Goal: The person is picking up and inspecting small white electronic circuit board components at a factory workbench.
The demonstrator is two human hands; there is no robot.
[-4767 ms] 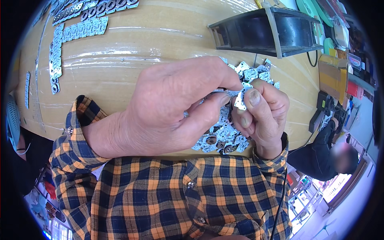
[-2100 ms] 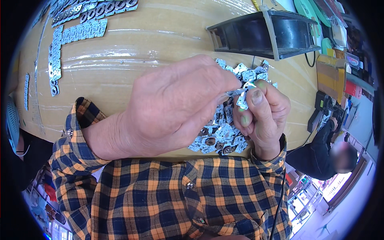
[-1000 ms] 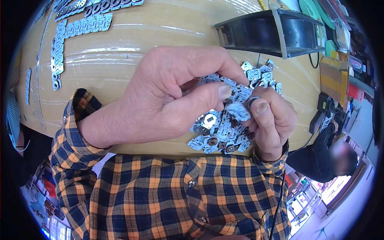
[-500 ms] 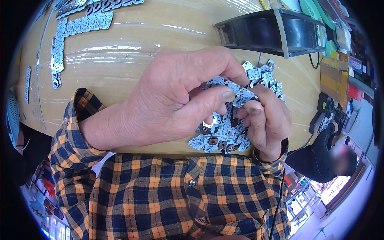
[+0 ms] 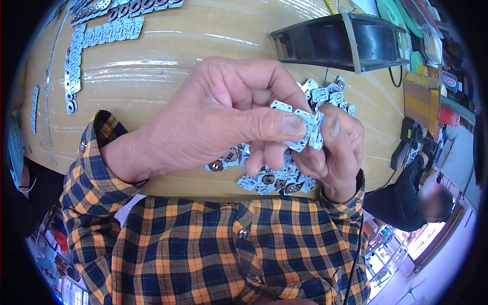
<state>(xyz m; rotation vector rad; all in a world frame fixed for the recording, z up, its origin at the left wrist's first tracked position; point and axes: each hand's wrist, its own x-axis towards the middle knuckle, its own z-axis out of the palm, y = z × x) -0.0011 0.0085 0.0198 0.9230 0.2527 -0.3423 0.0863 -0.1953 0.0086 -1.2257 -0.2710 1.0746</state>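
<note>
Head view, left hand [image 5: 223, 112]: reaches in from the left, thumb on top and forefinger beneath, clamped on a short circuit-board strip [image 5: 306, 122].
Right hand [image 5: 338, 147]: thumb and forefinger pinched together on a small end board [image 5: 316, 131], which stands tilted at the strip's right edge; whether the two are joined, I cannot tell.
Circuit-board strip: raised between the hands, above the board pile, partly covered by the left thumb.
Board pile [image 5: 274, 178]: heaped on the table [image 5: 168, 51] under and around the hands, pale blue-white boards mixed with dark round parts, partly hidden by the fingers.
Black fan housing [image 5: 325, 43]: beyond the pile, toward the far right, with a cable beside it.
Laid-out board rows [image 5: 113, 31]: far left, a row and a column meeting in a corner.
Single narrow strip [image 5: 34, 109]: near the table's left side, well apart from those rows.
Cardboard box [image 5: 422, 96]: at the right edge.
Co-worker [image 5: 399, 201]: dark sleeve, lower right.
</note>
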